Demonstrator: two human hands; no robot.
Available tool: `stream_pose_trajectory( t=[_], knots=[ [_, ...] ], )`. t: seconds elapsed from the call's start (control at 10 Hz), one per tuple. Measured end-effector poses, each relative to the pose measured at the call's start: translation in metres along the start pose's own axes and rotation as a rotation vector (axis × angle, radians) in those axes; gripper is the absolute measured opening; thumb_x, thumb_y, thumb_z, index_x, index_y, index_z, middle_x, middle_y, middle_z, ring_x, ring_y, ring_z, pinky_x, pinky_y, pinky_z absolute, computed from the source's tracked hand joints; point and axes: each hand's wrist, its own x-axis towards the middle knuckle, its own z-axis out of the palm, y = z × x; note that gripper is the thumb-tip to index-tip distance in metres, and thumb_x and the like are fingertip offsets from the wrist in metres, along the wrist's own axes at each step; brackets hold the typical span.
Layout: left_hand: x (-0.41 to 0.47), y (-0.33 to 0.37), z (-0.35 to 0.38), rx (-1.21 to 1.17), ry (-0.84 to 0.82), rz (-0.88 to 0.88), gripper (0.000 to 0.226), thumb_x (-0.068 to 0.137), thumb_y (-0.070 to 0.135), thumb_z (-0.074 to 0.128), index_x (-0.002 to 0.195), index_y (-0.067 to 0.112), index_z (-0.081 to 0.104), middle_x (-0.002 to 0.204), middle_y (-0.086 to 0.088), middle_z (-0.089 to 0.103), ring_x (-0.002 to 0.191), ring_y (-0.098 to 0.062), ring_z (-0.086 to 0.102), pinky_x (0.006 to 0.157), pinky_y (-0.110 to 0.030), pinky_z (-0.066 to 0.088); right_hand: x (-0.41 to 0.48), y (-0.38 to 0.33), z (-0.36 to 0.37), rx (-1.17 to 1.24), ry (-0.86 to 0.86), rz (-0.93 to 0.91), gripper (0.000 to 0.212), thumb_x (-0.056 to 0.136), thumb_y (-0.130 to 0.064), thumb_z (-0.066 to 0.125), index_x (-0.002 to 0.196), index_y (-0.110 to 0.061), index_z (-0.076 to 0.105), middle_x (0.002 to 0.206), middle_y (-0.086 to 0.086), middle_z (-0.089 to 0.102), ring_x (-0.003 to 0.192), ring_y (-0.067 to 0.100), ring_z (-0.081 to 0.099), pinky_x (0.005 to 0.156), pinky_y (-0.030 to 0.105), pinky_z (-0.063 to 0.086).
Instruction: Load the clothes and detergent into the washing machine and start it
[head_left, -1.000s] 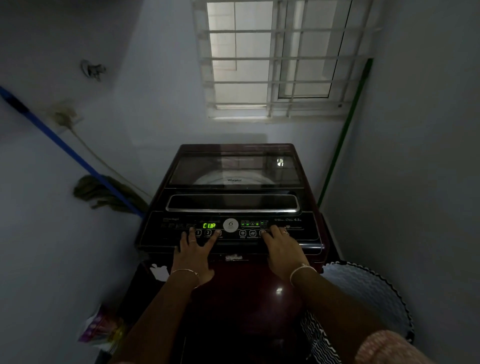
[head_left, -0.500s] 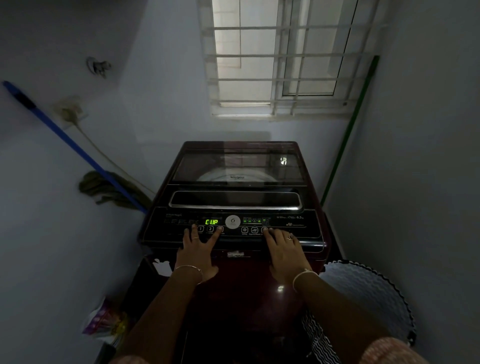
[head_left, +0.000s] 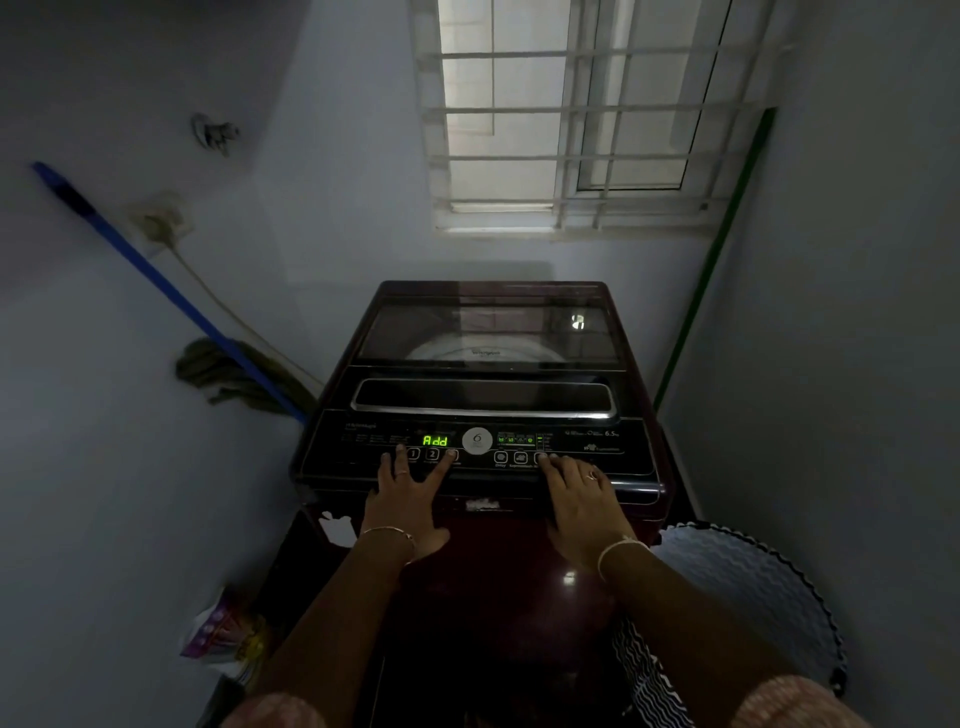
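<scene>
- Washing machine (head_left: 488, 374), a dark red top-loader, stands in a narrow, dim room against the far wall, directly in front of the person and below a barred window (head_left: 571, 119).
- Its glass lid (head_left: 488, 332) is closed and lies flat; whatever is inside is too dark to make out.
- The black control panel (head_left: 582, 447) runs across the near edge of the top. A green display (head_left: 435, 440) reads "Add", just left of a round white badge (head_left: 477, 440).
- The left hand (head_left: 408, 499) lies flat on the panel with fingers spread and straight, grasping nothing. Its forefinger tip sits on the button just right of those marked 1 and 2.
- The right hand (head_left: 579, 501) also lies flat and relaxed, holding nothing, its fingertips touching a button at the right end of the button row. It wears a ring (head_left: 591, 475).
- Each wrist carries a thin bangle.
- A blue-handled mop (head_left: 156, 280) leans on the left wall, its head beside the machine's back corner.
- A green pole (head_left: 711, 270) leans in the right corner.
- A round patterned basket (head_left: 753, 587) sits just right of the machine.
- A colourful packet (head_left: 223, 629) lies low on the left.
</scene>
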Motion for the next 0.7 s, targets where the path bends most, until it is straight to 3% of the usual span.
stream_pose_trajectory(
  t=[0.1,0.2,0.4,0.5,0.7],
  knots=[
    [-0.001,0.0,0.001,-0.047,-0.008,-0.013,0.107,0.074,0.05,0.068,0.142,0.053,-0.015,0.157,-0.016,-0.018,0.145,-0.04,-0.013,0.106,-0.056,0.037,0.001,-0.002,0.001,0.01,0.007,0.018,0.081,0.083,-0.037,0.057,0.15,-0.012,0.018,0.145,0.006,0.035,0.137,0.025,0.032,0.117,0.044,0.023],
    [0.0,0.001,0.002,-0.075,-0.023,-0.019,0.105,0.075,0.053,0.067,0.144,0.052,-0.012,0.157,-0.015,-0.02,0.145,-0.039,-0.015,0.112,-0.061,0.022,0.002,-0.004,-0.001,0.02,0.004,0.032,0.076,0.084,-0.036,0.054,0.149,-0.013,0.021,0.142,0.005,0.036,0.136,0.023,0.033,0.116,0.043,0.024],
    [-0.003,0.003,0.007,-0.076,0.088,-0.014,0.091,0.085,0.064,0.046,0.151,0.032,-0.008,0.158,-0.01,-0.02,0.146,-0.03,-0.018,0.115,-0.062,0.0,0.01,-0.016,-0.004,0.105,0.107,0.102,0.057,0.087,-0.031,0.053,0.14,-0.015,0.039,0.137,0.005,0.045,0.128,0.022,0.043,0.109,0.038,0.036],
    [0.0,0.006,0.003,-0.088,0.173,-0.006,0.089,0.088,0.063,0.04,0.152,0.023,-0.008,0.16,-0.007,-0.014,0.147,-0.026,-0.015,0.115,-0.061,-0.005,0.011,-0.022,-0.002,0.074,0.124,0.095,0.061,0.087,-0.033,0.054,0.142,-0.014,0.035,0.145,0.007,0.041,0.136,0.023,0.038,0.113,0.04,0.031],
    [0.03,0.01,-0.026,-0.063,0.294,0.064,0.085,0.091,0.059,0.037,0.153,0.016,-0.004,0.16,-0.008,-0.015,0.147,-0.026,-0.017,0.116,-0.057,-0.007,0.041,-0.022,-0.014,0.091,0.221,0.11,0.067,0.089,-0.032,0.05,0.149,-0.014,0.025,0.158,0.004,0.02,0.147,0.019,0.016,0.117,0.039,0.007]
  ],
)
